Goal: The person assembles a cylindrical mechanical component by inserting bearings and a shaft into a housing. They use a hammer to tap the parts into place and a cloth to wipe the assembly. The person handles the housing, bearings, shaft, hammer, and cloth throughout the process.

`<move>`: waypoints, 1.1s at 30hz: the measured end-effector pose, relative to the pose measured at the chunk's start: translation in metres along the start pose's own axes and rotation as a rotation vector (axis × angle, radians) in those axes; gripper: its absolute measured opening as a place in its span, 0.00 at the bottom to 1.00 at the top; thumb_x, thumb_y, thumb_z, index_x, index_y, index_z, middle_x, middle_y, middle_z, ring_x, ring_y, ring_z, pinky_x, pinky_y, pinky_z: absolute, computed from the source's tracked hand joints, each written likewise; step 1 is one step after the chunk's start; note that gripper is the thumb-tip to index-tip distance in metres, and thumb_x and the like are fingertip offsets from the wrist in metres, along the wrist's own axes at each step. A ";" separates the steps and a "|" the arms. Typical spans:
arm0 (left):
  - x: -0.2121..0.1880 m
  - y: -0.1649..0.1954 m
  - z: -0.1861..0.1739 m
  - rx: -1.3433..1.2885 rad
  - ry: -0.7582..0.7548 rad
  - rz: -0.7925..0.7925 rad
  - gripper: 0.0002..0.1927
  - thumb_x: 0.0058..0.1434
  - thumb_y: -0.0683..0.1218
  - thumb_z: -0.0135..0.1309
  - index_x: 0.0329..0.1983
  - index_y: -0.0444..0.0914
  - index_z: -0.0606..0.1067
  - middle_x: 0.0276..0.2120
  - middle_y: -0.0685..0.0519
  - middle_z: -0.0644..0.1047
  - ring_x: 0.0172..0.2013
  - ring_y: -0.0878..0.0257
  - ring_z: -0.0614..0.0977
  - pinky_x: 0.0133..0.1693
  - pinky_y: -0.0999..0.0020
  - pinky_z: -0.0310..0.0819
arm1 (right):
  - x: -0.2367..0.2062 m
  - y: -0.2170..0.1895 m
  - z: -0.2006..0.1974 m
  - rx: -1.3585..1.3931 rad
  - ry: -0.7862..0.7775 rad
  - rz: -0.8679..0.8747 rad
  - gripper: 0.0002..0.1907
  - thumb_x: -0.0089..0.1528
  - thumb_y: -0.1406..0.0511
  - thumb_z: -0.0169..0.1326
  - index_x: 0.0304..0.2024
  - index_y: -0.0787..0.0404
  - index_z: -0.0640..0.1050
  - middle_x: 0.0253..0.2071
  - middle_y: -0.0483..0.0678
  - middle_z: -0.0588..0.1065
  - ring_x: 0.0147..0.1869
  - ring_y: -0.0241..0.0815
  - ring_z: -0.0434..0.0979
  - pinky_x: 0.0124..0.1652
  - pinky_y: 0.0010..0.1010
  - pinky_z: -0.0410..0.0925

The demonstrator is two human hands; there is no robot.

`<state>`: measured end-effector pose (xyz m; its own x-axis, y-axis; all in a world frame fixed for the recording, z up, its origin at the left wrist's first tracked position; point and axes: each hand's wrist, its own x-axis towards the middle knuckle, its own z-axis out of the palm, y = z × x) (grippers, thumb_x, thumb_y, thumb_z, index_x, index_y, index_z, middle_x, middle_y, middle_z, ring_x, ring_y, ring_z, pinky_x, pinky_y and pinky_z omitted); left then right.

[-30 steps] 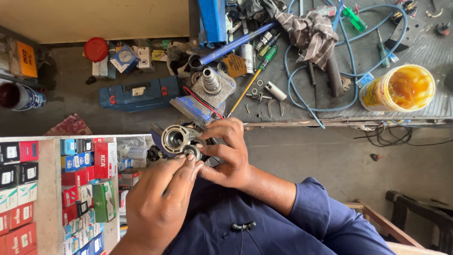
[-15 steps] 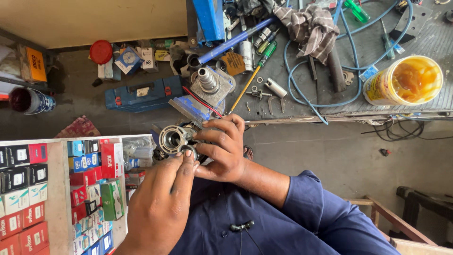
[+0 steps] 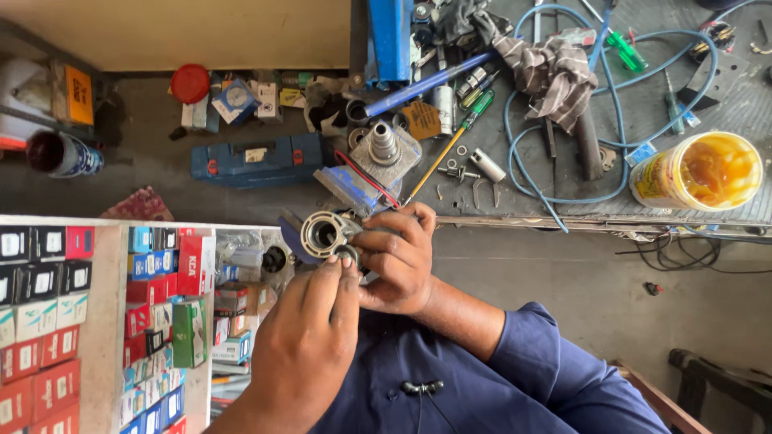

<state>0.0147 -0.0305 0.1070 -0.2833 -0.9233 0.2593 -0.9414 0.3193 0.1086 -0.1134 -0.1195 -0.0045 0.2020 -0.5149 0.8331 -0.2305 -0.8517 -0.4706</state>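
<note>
Two hands worked a round metal part above a cluttered surface [image 3: 241, 201].

The surface carried a blue case [image 3: 257, 159], a blue hose [image 3: 563, 197] and a yellow tub [image 3: 698, 171]. The right hand [image 3: 398, 261] clenched its grip around the metal housing [image 3: 326, 234], held in the air near the chest. The left hand [image 3: 310, 345] pinched a small ring [image 3: 346, 255] against it.

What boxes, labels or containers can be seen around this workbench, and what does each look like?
Small cartons: rows lower left, red, black, blue, white, green.
Jar: right bench edge, yellow label, amber paste inside.
Tool case: centre, flat blue, pale label.
Orange-labelled box: upper left.
Can: far left, lying sideways, white and blue.
</note>
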 end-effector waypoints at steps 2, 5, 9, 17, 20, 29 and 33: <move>-0.001 -0.001 -0.001 -0.029 0.006 -0.005 0.20 0.55 0.37 0.56 0.52 0.27 0.76 0.44 0.43 0.77 0.43 0.51 0.82 0.42 0.63 0.78 | 0.002 -0.002 0.000 0.008 -0.012 -0.009 0.12 0.57 0.64 0.66 0.32 0.57 0.74 0.39 0.44 0.77 0.47 0.48 0.79 0.50 0.48 0.61; -0.001 -0.003 -0.001 -0.079 0.039 -0.011 0.19 0.57 0.37 0.56 0.52 0.28 0.76 0.45 0.44 0.78 0.44 0.52 0.81 0.43 0.63 0.78 | 0.006 -0.002 0.000 0.021 -0.019 -0.021 0.14 0.56 0.64 0.67 0.31 0.58 0.72 0.38 0.45 0.76 0.45 0.48 0.78 0.49 0.48 0.60; -0.003 -0.006 -0.004 -0.092 0.070 -0.006 0.18 0.58 0.37 0.56 0.53 0.30 0.76 0.46 0.46 0.78 0.44 0.53 0.81 0.44 0.62 0.78 | 0.009 0.000 0.001 0.030 -0.008 -0.058 0.18 0.56 0.63 0.68 0.30 0.57 0.68 0.38 0.45 0.76 0.45 0.49 0.77 0.48 0.49 0.60; 0.002 -0.007 -0.005 -0.096 0.080 0.000 0.11 0.66 0.38 0.59 0.52 0.34 0.78 0.40 0.50 0.77 0.40 0.55 0.81 0.40 0.62 0.77 | -0.006 0.006 0.001 0.105 -0.009 0.003 0.20 0.56 0.58 0.69 0.34 0.59 0.70 0.41 0.49 0.74 0.46 0.53 0.75 0.49 0.50 0.60; 0.004 -0.009 -0.005 -0.123 0.087 0.017 0.07 0.68 0.39 0.61 0.48 0.35 0.78 0.40 0.50 0.78 0.40 0.55 0.82 0.40 0.62 0.76 | -0.014 0.011 -0.001 0.125 -0.027 -0.012 0.21 0.58 0.55 0.69 0.37 0.59 0.73 0.42 0.48 0.75 0.48 0.52 0.76 0.49 0.51 0.60; 0.010 -0.006 0.010 -0.138 0.126 0.107 0.06 0.63 0.35 0.66 0.38 0.31 0.78 0.33 0.49 0.76 0.35 0.54 0.83 0.37 0.63 0.79 | -0.031 0.026 -0.005 0.138 -0.010 -0.017 0.19 0.61 0.53 0.68 0.41 0.59 0.79 0.43 0.44 0.78 0.50 0.48 0.78 0.50 0.50 0.60; 0.016 -0.006 0.010 -0.162 0.080 0.123 0.06 0.63 0.34 0.66 0.39 0.31 0.78 0.33 0.49 0.77 0.36 0.54 0.84 0.38 0.62 0.80 | -0.033 0.023 -0.005 0.172 -0.015 0.036 0.19 0.62 0.52 0.68 0.41 0.58 0.78 0.45 0.46 0.77 0.52 0.50 0.78 0.51 0.49 0.61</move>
<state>0.0143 -0.0495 0.1009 -0.3732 -0.8572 0.3549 -0.8570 0.4650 0.2221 -0.1302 -0.1216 -0.0410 0.2112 -0.5458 0.8109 -0.0720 -0.8360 -0.5440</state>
